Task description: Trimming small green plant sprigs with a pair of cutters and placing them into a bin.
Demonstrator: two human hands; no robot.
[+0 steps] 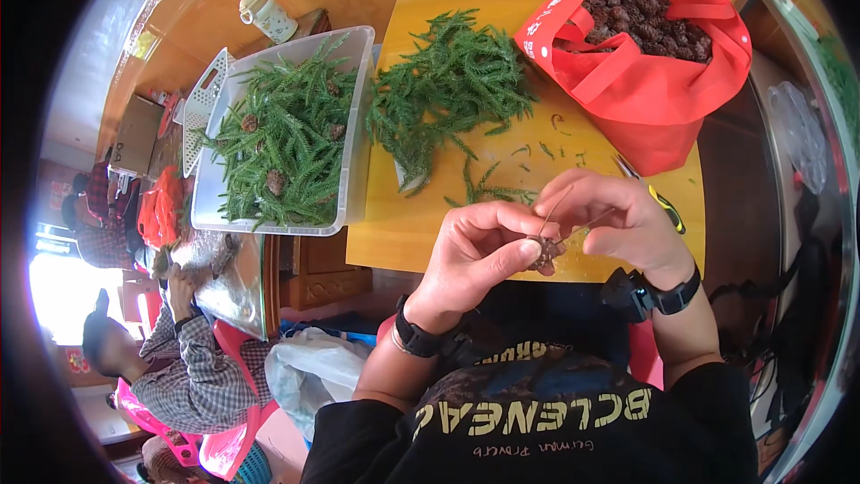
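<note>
My left hand (484, 246) pinches a small brown pine cone (546, 257) between thumb and fingers, just over the table's near edge. Two thin wire ends stick up from the cone and spread apart. Curled around these ends is my right hand (627, 215), its fingertips at the thin wire (582, 225). Beyond my hands, a heap of green artificial pine sprigs (457, 81) lies on the yellow board (408, 246). A tool with a yellow and black handle (667, 209) lies partly hidden behind my right hand.
A clear plastic bin (358, 139) of green sprigs with pine cones stands at left. A red bag (640, 112) full of pine cones is at the far right. A lidded cup (269, 16) stands at the back. Another person (193, 367) sits at lower left.
</note>
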